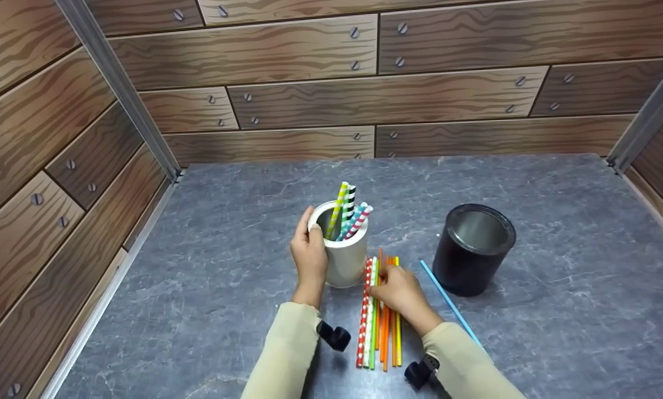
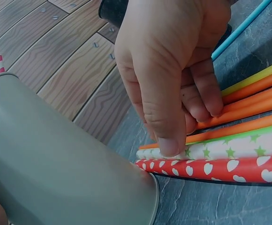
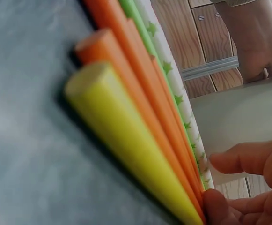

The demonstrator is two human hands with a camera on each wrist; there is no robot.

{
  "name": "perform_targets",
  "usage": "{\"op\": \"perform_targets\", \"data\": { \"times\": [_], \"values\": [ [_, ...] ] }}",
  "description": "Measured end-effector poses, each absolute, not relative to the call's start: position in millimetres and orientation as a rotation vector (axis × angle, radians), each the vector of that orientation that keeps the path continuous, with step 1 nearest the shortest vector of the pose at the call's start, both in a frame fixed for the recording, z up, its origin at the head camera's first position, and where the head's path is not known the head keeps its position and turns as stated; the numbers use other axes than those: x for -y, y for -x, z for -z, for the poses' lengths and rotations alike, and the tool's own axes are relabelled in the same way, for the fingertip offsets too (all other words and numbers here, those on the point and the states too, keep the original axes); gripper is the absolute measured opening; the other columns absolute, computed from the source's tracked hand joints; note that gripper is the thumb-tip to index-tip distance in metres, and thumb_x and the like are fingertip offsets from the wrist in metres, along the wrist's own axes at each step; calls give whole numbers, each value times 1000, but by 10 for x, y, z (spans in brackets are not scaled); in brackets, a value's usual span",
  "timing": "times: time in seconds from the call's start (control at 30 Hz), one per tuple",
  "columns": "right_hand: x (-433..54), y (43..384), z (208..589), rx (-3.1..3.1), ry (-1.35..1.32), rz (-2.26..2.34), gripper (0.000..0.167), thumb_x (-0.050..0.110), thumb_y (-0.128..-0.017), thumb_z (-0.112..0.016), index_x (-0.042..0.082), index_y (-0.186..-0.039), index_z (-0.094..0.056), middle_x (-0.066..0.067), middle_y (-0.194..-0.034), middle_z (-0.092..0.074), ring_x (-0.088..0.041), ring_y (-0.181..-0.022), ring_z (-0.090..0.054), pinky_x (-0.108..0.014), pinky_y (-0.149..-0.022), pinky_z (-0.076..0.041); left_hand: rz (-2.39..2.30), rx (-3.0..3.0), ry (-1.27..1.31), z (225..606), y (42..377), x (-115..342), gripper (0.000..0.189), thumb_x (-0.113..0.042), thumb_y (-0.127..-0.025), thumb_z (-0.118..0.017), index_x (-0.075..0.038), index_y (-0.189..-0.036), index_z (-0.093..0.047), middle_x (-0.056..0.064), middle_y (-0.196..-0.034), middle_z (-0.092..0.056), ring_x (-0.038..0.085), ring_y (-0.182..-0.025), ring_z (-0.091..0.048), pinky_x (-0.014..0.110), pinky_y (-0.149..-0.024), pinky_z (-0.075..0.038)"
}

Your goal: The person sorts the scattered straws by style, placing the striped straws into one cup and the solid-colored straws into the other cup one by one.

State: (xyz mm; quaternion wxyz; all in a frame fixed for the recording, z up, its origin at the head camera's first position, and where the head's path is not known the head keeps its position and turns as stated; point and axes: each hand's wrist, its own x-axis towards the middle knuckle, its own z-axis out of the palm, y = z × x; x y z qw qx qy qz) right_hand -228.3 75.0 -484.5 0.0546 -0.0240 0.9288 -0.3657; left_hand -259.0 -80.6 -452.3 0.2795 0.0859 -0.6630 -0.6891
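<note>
Head view: your left hand (image 1: 309, 257) is wrapped round the side of the white cup (image 1: 342, 266), with patterned straws (image 1: 348, 213) leaning inside. Your right hand (image 1: 402, 292) is on the loose straws (image 1: 384, 335) nearer you, right of the cup; I can't tell if it's pinching one. They're packed side by side, so you could easily drag extras along or scatter them.

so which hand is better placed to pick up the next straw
Probably the right hand: it touches the row of straws, while the left hand is busy holding the white cup.
</note>
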Motion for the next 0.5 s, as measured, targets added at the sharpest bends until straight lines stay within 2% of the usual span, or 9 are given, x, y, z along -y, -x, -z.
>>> {"op": "perform_targets", "data": {
  "times": [0.2, 0.5],
  "values": [
    [-695, 2292, 4821, -2884, 164, 1049, 24, 17, -67, -72, 4, -87, -66, -7, -73, -60, -22, -66, -52, -34, -58, -47, 1840, 1776, -234, 4508, 2582, 803, 42, -2, -87, -43, 1, -127, -54, 16, -129, -55, 25, -121, -50, 38, -101, -41],
    [-671, 2335, 4834, -2859, 120, 1058, 30, 12, -64, -70, 3, -93, -66, -10, -80, -64, -24, -69, -55, -36, -63, -50, 1849, 1763, -220, 4512, 2577, 799, 41, -1, -87, -43, 1, -126, -54, 17, -129, -54, 25, -121, -50, 38, -101, -41]
  ]
}}
